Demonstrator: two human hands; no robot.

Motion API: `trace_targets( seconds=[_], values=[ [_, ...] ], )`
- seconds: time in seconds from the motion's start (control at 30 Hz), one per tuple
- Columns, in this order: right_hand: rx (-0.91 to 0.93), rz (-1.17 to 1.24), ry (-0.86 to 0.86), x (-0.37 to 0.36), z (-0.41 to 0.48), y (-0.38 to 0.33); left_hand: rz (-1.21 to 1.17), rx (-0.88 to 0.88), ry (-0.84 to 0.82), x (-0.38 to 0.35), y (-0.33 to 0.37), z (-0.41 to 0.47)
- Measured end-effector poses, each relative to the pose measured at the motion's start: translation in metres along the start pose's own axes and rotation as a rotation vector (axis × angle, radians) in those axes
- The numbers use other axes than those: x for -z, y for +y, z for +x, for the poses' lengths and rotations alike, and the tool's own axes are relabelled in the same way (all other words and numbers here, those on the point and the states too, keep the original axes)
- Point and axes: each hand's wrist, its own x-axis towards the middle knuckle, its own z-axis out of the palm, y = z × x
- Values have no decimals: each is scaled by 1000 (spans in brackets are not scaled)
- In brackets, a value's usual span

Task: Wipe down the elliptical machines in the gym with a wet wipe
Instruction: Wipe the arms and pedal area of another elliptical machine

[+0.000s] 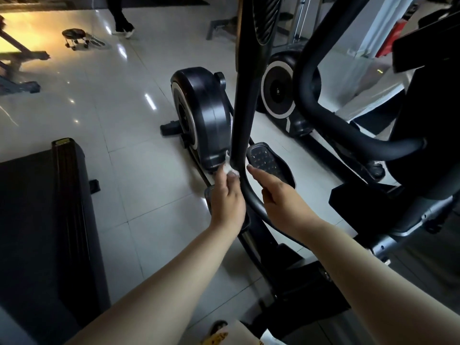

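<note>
A black elliptical machine stands before me, its flywheel housing [206,115] on the pale floor and a studded pedal [267,160] beside it. Its tall black swing arm [242,108] runs down the middle of the view and curves toward me. My left hand [227,197] pinches a crumpled white wet wipe [230,168] against the left side of that arm, low down near the bend. My right hand [276,192] is on the arm's right side, index finger stretched toward the pedal, the other fingers loosely bent; it holds nothing.
A second elliptical [283,88] with a white-ringed wheel stands behind to the right, its curved handlebar [331,120] crossing close by. A dark treadmill deck [44,220] fills the lower left. A person's legs [122,18] and a small wheeled stool [74,37] are far off on the glossy tiles.
</note>
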Motion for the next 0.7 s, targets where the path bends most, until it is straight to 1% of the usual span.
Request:
trace_targets(
  seconds=[0.13,0.23,0.37,0.47,0.57,0.67,0.7],
  values=[
    [-185,27,-64,-7,-8,17,-12,70,-67,-4,-16,-19],
    [-276,12,-118,-4,-16,28,20,93,-75,0,-15,-12],
    [-318,-22,-149,-4,-27,38,-35,78,-18,-4,-7,-7],
    [-313,-47,-148,-9,-35,41,-17,120,-19,-11,-15,-18],
    [-290,-68,-141,-12,-42,44,-55,233,-80,-22,-37,-30],
    [-263,-54,-157,-12,-47,47,-145,455,-204,-33,-46,-43],
    [-258,-54,-163,-11,-49,48,-167,497,-209,-34,-46,-45]
  ],
)
